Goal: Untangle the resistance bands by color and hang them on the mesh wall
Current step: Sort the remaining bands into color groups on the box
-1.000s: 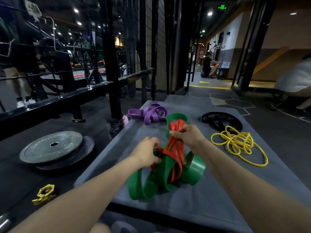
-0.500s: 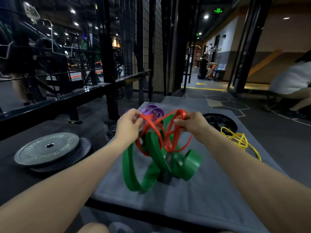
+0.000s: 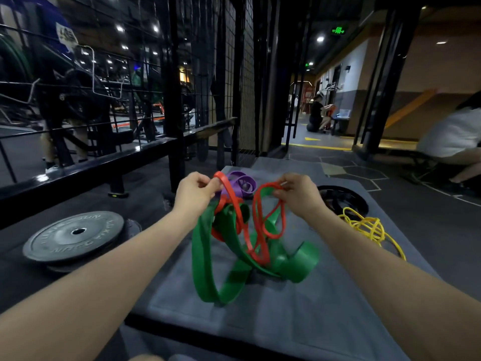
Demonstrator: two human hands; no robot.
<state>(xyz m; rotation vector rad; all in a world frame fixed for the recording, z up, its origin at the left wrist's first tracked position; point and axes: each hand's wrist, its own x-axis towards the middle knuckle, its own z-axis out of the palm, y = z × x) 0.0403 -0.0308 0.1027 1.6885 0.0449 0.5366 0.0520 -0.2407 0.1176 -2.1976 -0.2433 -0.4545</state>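
Left hand (image 3: 194, 192) and right hand (image 3: 299, 194), each pinching the thin red rubber band (image 3: 256, 225), have spread wider apart above the grey mat (image 3: 325, 321), teasing it from the wide green band (image 3: 205, 259), still snagged

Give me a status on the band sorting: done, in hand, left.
Done: the purple band, black band and yellow band lie apart on the grey mat. In hand: left hand and right hand each pinch the red band, lifted but laced through the green band. Left: free both, then hang everything; no coloured band is visibly hung on the mesh wall.
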